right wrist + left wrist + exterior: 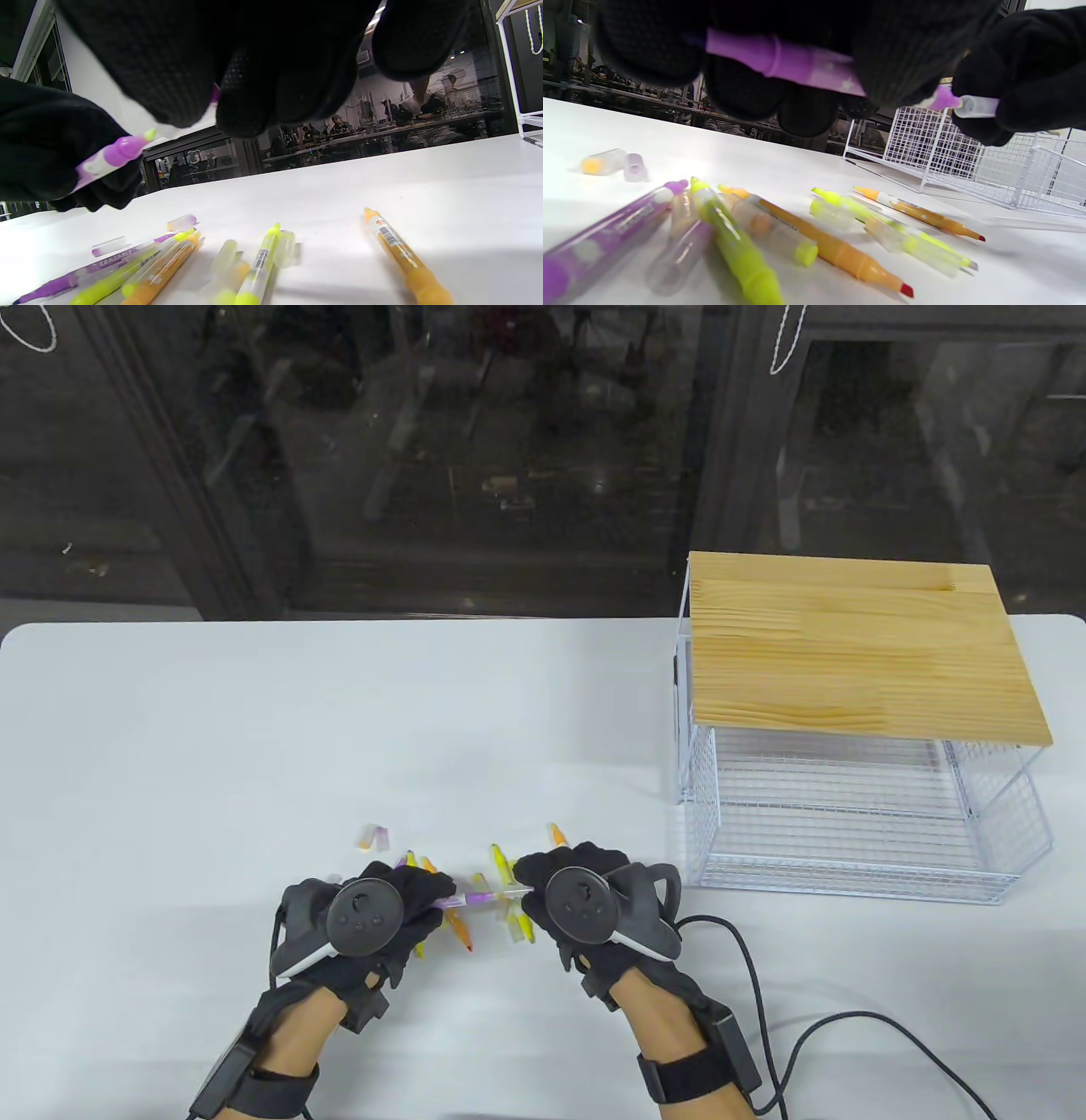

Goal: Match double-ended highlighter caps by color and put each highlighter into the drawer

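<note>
A purple highlighter (475, 897) hangs level above the table between my two hands. My left hand (424, 892) grips its barrel (797, 63). My right hand (533, 884) pinches a clear cap (975, 106) right at the pen's purple end (114, 156), which shows bare in the right wrist view. Under the hands lie several loose yellow (738, 250), orange (835, 250) and purple (602, 250) highlighters and clear caps. The white wire drawer (848, 823) stands pulled out under a wooden top (857, 645) at the right.
Two loose caps (373, 838) lie left of the pile. An orange highlighter (557, 835) lies beyond my right hand. A black cable (764, 984) runs over the table from my right wrist. The drawer's front rim (848, 891) is close to my right hand.
</note>
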The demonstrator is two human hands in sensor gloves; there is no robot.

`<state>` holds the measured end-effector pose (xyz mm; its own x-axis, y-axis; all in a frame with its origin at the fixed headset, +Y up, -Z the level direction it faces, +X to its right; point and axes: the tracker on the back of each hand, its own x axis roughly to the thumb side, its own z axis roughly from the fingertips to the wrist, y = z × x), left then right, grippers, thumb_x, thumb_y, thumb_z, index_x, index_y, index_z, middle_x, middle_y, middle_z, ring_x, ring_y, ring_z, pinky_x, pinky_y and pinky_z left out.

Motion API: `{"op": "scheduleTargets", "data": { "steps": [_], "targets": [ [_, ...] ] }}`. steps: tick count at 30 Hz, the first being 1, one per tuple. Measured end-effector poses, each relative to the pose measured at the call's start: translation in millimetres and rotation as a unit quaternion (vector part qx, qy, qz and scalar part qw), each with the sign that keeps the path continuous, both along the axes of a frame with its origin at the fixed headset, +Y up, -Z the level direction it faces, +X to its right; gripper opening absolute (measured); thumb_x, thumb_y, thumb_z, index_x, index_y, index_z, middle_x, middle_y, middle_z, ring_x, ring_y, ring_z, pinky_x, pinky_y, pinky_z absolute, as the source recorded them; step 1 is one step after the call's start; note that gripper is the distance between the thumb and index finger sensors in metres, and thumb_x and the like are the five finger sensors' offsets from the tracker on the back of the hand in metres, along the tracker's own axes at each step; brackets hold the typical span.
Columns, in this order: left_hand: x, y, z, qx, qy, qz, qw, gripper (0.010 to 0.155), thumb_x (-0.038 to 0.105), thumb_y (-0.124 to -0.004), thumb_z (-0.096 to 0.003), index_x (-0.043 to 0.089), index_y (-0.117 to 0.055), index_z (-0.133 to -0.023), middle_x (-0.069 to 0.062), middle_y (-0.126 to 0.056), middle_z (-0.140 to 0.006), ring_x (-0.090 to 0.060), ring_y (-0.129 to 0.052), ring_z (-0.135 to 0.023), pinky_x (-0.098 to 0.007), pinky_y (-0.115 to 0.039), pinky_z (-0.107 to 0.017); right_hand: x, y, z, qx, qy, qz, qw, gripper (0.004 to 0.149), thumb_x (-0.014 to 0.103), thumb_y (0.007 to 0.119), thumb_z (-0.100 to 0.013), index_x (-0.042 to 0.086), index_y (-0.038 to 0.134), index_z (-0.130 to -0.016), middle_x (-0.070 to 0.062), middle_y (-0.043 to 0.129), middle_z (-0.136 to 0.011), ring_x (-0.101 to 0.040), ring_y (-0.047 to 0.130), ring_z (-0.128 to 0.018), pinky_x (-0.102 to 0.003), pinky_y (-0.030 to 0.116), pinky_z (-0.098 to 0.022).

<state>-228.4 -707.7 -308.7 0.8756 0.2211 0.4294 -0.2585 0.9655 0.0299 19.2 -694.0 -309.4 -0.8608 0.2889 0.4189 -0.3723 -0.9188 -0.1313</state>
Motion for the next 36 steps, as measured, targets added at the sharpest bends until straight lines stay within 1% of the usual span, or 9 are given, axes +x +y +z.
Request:
{"op": "scheduleTargets", "data": {
  "steps": [18, 26, 29, 36],
  "targets": [
    [8, -2, 1, 0.002, -0.013, -0.005, 1.000, 0.049, 0.039, -0.085, -0.0380, 0.030, -0.088, -0.085, 0.003, -0.098, -0.085, -0.030, -0.095, -0.068, -0.054, -0.084, -0.045, -8, -5, 1, -0.017, 0.027, -0.011, 0.999, 0.045, 0.038, 0.093, -0.037, 0.032, 0.084, -0.081, 0.003, 0.099, -0.075, -0.023, 0.097, -0.063, -0.055, 0.075, -0.056],
    [9, -2, 2, 0.007, -0.011, -0.005, 1.000, 0.048, 0.039, -0.085, -0.0378, 0.030, -0.089, -0.085, 0.003, -0.098, -0.085, -0.030, -0.095, -0.069, -0.056, -0.083, -0.047, -8, -5, 1, -0.014, 0.034, -0.018, 0.999, 0.045, 0.038, 0.093, -0.037, 0.032, 0.085, -0.081, 0.002, 0.099, -0.075, -0.023, 0.097, -0.062, -0.055, 0.075, -0.056],
    [10, -2, 2, 0.007, -0.014, 0.000, 1.000, 0.048, 0.039, -0.085, -0.0378, 0.029, -0.089, -0.085, 0.003, -0.099, -0.083, -0.030, -0.095, -0.070, -0.057, -0.083, -0.048, -10, -5, 2, -0.012, 0.047, -0.027, 0.998, 0.045, 0.037, 0.093, -0.037, 0.032, 0.085, -0.081, 0.002, 0.099, -0.075, -0.023, 0.097, -0.062, -0.054, 0.075, -0.056],
    [9, -1, 3, 0.008, -0.019, 0.018, 1.000, 0.047, 0.038, -0.085, -0.0378, 0.028, -0.089, -0.084, 0.002, -0.099, -0.081, -0.030, -0.094, -0.071, -0.059, -0.081, -0.050, -11, -2, 6, 0.008, 0.052, -0.029, 0.998, 0.044, 0.036, 0.094, -0.037, 0.031, 0.086, -0.080, 0.002, 0.099, -0.074, -0.024, 0.097, -0.062, -0.054, 0.076, -0.056]
  ]
}}
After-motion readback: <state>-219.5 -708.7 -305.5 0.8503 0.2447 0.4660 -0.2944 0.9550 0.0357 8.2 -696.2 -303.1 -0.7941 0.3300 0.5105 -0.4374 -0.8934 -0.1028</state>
